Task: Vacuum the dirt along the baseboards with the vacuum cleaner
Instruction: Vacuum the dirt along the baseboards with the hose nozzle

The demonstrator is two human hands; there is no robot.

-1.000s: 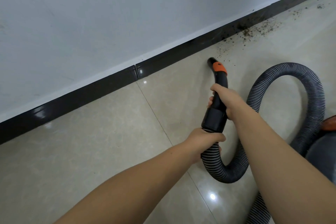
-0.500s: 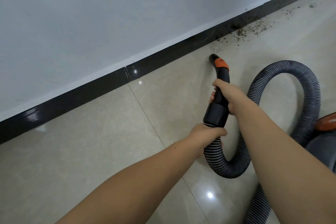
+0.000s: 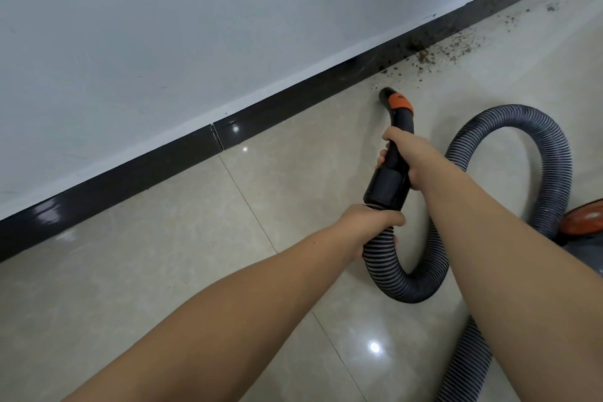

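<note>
A: What is the room like?

B: The floor (image 3: 137,271) has shiny cream tiles. A white wall (image 3: 163,26) meets it, with a dark baseboard (image 3: 137,170) along the bottom.

A: What is different from before?

B: The black nozzle (image 3: 388,95) is now closer to the dirt (image 3: 434,54). Its tip sits on the floor just short of the first crumbs.

A: What do the hands do?

B: The right hand (image 3: 409,153) wraps its fingers round the black handle. The left hand (image 3: 368,227) grips the ribbed hose (image 3: 509,118), just behind the handle.

A: What else is near?

B: The hose loops to the right of the fingers. The grey and orange vacuum cleaner (image 3: 584,222) sits past that loop. Nothing lies between the nozzle and the dirt.
</note>
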